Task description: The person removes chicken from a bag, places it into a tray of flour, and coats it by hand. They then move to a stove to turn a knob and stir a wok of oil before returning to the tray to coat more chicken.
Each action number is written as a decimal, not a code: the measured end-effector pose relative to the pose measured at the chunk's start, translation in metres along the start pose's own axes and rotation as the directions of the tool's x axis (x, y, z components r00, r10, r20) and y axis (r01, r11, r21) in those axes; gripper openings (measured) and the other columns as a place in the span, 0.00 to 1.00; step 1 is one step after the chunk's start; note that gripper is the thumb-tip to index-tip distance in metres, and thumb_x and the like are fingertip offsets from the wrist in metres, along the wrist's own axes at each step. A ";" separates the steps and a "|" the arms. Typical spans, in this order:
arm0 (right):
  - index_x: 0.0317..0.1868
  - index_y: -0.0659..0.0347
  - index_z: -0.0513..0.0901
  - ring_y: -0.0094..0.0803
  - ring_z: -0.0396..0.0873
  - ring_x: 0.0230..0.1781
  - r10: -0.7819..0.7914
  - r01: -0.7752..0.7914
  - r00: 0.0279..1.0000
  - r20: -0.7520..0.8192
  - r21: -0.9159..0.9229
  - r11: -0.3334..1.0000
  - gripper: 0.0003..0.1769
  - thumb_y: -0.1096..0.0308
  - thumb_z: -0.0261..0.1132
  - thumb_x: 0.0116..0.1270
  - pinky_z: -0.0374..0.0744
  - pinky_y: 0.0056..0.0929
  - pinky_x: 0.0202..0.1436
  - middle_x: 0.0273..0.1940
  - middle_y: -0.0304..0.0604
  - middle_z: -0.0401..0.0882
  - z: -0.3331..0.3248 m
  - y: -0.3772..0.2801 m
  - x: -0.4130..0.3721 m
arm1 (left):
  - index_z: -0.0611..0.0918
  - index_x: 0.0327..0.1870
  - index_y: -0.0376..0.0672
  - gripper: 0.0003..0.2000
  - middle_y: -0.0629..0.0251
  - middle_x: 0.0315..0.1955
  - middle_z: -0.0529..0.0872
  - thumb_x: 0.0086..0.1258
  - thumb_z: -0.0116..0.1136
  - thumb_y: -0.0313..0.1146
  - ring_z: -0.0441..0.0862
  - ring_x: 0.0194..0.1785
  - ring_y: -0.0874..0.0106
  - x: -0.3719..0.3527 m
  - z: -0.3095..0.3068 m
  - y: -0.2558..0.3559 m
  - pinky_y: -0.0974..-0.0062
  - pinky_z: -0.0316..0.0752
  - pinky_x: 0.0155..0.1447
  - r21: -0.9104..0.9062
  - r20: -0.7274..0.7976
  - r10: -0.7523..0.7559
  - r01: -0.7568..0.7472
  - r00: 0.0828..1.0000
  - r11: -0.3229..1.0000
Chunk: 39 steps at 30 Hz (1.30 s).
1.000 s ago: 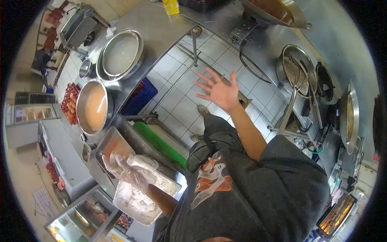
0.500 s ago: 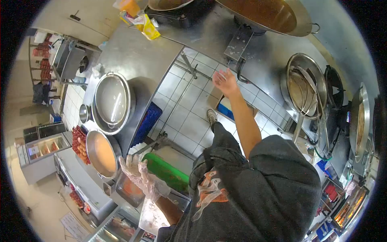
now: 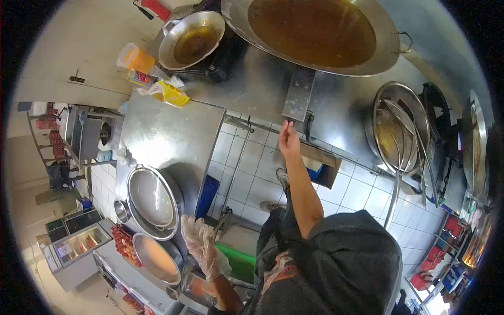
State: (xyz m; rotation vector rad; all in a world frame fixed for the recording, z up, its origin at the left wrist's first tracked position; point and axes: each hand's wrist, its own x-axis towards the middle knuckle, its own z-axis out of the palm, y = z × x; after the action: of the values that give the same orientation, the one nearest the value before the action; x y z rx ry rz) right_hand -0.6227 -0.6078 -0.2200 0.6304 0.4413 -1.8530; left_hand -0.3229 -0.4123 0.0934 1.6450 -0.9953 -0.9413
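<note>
My bare right hand [image 3: 289,139] reaches to the front end of a metal burner box [image 3: 299,95] under the large wok [image 3: 389,46]. Its fingertips are pinched on what looks like the burner knob [image 3: 290,122], mostly covered by them. The wok holds brown oil [image 3: 315,31]. My left hand [image 3: 201,245], in a clear plastic glove, is held up with its fingers stretched out and nothing in them. It hovers near a bowl of orange batter [image 3: 155,258] and a large metal basin [image 3: 177,190] of whitish liquid.
A smaller pan [image 3: 214,26] of oil sits at the back left, beside a yellow packet [image 3: 174,95] and an orange-filled jug [image 3: 137,59]. To the right, a metal bowl [image 3: 374,113] holds strainers and long-handled tools. A green tub [image 3: 236,261] and a cardboard box [image 3: 329,170] are lower down.
My right hand has moved forward to the burner box and its fingers have closed. The left hand's fingers have drawn closer together. My view has tilted up, showing more of the wok.
</note>
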 end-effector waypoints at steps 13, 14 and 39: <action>0.45 0.65 0.74 0.33 0.82 0.38 -0.619 0.503 0.783 0.065 -0.651 0.568 0.11 0.72 0.68 0.69 0.84 0.31 0.50 0.38 0.43 0.79 0.026 0.038 -0.013 | 0.65 0.73 0.37 0.41 0.56 0.64 0.74 0.62 0.71 0.47 0.76 0.61 0.64 0.035 0.026 -0.078 0.66 0.74 0.59 -0.090 0.007 -0.255 0.255 0.967 0.963; 0.44 0.67 0.74 0.32 0.83 0.37 -0.638 0.524 0.764 0.097 -0.669 0.527 0.07 0.72 0.62 0.73 0.84 0.28 0.50 0.38 0.47 0.82 0.024 0.037 -0.009 | 0.65 0.73 0.37 0.41 0.56 0.64 0.74 0.62 0.71 0.46 0.75 0.62 0.64 0.033 0.025 -0.086 0.66 0.74 0.59 -0.119 0.008 -0.277 0.276 0.961 0.954; 0.44 0.69 0.77 0.30 0.83 0.38 0.088 -0.131 0.980 0.178 0.249 0.960 0.04 0.79 0.60 0.71 0.88 0.23 0.43 0.39 0.47 0.80 0.026 0.009 -0.022 | 0.70 0.71 0.40 0.39 0.58 0.65 0.73 0.63 0.69 0.52 0.75 0.63 0.62 0.051 -0.001 -0.134 0.63 0.74 0.61 -0.040 -0.028 -0.349 0.348 0.937 0.937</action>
State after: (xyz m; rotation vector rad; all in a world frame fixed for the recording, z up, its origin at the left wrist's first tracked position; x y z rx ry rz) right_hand -0.6134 -0.6098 -0.1866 0.6554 0.0513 -1.8539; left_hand -0.2788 -0.4316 -0.0417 1.8377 -0.6688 -1.1519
